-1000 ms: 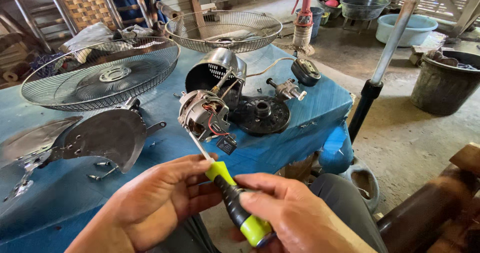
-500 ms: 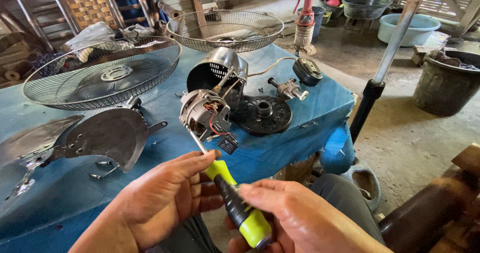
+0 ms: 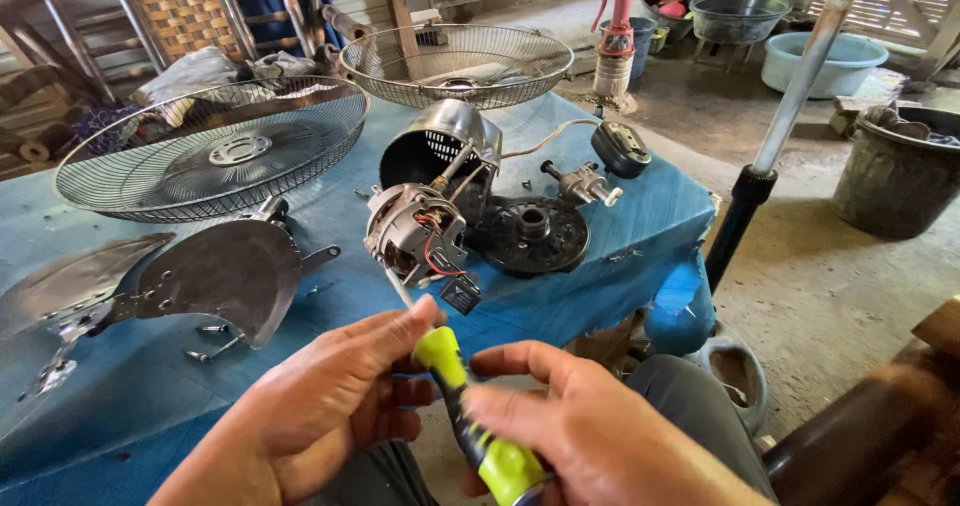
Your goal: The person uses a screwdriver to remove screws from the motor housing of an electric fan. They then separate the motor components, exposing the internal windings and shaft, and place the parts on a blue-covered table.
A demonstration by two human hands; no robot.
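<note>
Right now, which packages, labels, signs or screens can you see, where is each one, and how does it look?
No packages, signs or screens show.
Capacitor: small black block with a pale label patch, hanging on wires below the motor, on the blue table.
Switch box: black, rounded, far right of the table; any marking is too small to tell.

Both hands grip a yellow-handled screwdriver (image 3: 470, 406): left hand (image 3: 320, 416) near the shaft, right hand (image 3: 590, 436) on the handle. Fan motor (image 3: 415, 234) lies just beyond on the blue table (image 3: 640, 216).
</note>
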